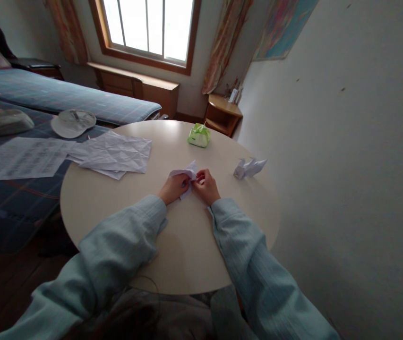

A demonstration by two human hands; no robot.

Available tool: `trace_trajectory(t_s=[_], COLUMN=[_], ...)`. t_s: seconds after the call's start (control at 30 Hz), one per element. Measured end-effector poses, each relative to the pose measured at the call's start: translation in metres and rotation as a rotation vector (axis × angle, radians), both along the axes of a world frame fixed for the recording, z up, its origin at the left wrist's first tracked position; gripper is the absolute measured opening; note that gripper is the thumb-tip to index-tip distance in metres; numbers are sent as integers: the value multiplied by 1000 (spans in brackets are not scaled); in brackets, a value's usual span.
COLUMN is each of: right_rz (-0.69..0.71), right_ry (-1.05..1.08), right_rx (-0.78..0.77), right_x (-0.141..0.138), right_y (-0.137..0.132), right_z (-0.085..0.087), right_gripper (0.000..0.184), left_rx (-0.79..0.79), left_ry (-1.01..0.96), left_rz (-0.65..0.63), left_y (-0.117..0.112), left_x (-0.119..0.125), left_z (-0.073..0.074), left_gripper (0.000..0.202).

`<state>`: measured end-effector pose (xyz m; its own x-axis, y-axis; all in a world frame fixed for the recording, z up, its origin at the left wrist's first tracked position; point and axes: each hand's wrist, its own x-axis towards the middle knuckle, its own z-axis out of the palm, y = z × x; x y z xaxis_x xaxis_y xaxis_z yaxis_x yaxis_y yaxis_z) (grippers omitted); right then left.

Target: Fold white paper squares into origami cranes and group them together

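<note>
My wrinkled, pale blue-green sleeves (254,250) run up to my left hand (173,188) and right hand (206,187), both pinching a thin, folded white paper (189,171) over the middle of the smooth, round cream table (187,259). Creased sheets (118,151) lie leftward, an angular paper figure (249,168) rightward, a glossy green packet (199,136) beyond. A plaid bed (13,208) stands left, a wood-framed window (148,28) ahead.

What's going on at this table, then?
A person's left hand and right hand hold a folded white paper above the round table; the fingers partly hide its shape. A folded paper figure stands to the right, creased sheets lie to the left, and a green packet sits beyond the hands.
</note>
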<state>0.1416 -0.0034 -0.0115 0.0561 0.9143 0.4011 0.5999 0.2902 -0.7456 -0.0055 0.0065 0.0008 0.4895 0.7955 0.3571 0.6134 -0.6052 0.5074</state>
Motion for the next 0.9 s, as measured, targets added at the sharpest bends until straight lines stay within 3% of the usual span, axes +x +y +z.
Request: trace_trajectory(t_s=[0.37,0.57,0.9], right_rz=[160,150,127], right_ry=[-19,-4,56], right_rx=[39,32,3], right_x=[0,-1,2], right_y=[2,-1,2], right_z=[-4,0,-2], right_gripper=[30,27,48], left_rx=[16,12,63], left_ry=[-34,-21,52], left_rz=[37,-9,-42], left_y=[4,4,5], left_x=[1,0,1], left_z=[-8,-6,-6], left_gripper=[12,22,21])
